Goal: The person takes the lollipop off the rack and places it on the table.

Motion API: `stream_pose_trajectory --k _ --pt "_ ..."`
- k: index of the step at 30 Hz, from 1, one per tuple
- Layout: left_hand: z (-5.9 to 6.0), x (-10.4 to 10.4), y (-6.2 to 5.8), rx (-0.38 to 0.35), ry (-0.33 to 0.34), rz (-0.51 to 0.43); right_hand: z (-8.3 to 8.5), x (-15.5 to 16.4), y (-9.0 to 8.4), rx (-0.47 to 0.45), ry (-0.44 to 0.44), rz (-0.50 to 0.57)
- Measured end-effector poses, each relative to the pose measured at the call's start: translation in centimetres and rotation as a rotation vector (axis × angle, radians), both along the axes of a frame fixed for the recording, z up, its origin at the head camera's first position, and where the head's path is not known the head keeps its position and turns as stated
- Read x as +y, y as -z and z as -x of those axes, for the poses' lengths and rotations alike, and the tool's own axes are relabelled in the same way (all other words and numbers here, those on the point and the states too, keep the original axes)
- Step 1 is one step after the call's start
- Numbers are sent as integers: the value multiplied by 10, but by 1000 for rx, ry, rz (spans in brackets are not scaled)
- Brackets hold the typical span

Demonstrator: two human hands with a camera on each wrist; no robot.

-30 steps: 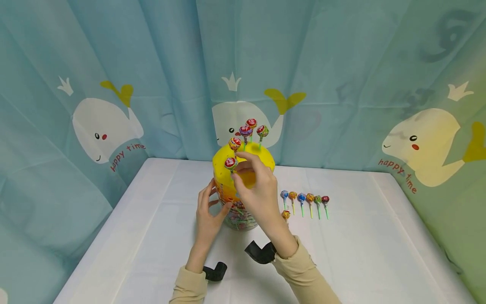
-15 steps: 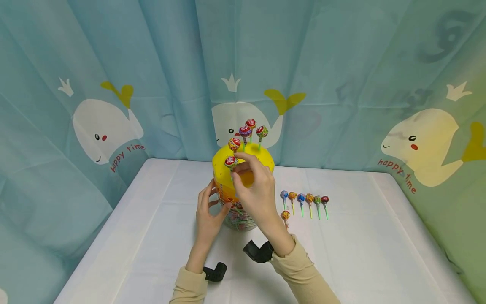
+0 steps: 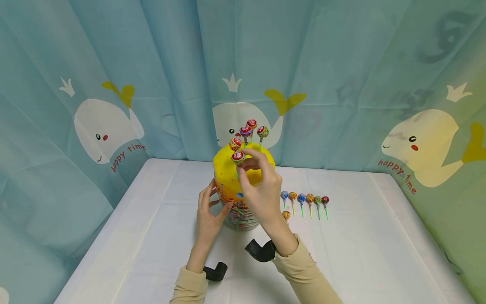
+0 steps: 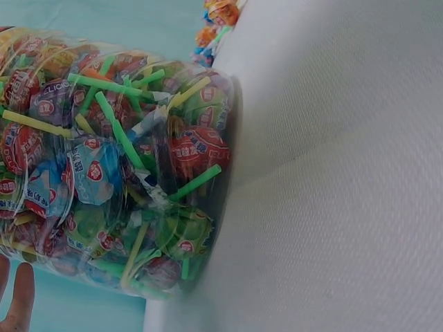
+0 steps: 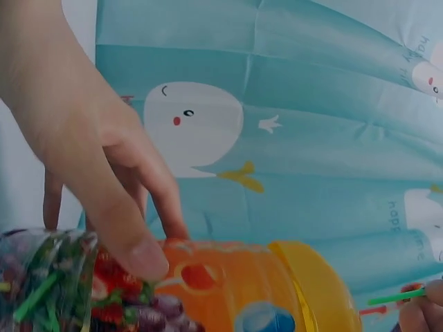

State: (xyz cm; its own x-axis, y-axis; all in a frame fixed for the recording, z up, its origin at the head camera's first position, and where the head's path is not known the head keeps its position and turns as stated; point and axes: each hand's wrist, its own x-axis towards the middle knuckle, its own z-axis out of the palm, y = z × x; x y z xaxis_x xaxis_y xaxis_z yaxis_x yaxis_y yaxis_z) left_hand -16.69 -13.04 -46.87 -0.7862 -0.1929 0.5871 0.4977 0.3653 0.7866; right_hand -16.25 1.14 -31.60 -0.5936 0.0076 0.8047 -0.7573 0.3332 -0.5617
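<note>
A clear tub (image 3: 237,217) packed with wrapped lollipops (image 4: 104,173) stands on the white table (image 3: 144,236), topped by a yellow domed lid (image 3: 228,169). Several lollipops (image 3: 251,128) stand upright in the lid. My right hand (image 3: 258,185) pinches one lollipop (image 3: 238,158) by its green stick over the lid's front. My left hand (image 3: 208,211) rests against the tub's left side, fingers lightly curved on it; its fingertips (image 4: 17,297) show beside the tub in the left wrist view. The right wrist view shows fingers (image 5: 131,249) over the orange band (image 5: 221,283).
A row of several loose lollipops (image 3: 305,202) lies on the table right of the tub, with one more (image 3: 285,215) nearer me. Teal whale-print curtains (image 3: 341,76) close in the back and both sides. Black wrist mounts (image 3: 260,251) sit at my wrists.
My right hand has carried the pinched lollipop a little to the right and up, from the lid's left front edge toward its middle. The left hand has stayed on the tub.
</note>
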Motion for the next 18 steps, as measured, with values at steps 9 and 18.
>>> stream_pose_trajectory --k 9,18 --pt "-1 1 -1 -1 2 -4 -7 19 4 -18 22 -6" --pt "-2 0 -1 10 16 -11 -13 41 15 -29 55 5"
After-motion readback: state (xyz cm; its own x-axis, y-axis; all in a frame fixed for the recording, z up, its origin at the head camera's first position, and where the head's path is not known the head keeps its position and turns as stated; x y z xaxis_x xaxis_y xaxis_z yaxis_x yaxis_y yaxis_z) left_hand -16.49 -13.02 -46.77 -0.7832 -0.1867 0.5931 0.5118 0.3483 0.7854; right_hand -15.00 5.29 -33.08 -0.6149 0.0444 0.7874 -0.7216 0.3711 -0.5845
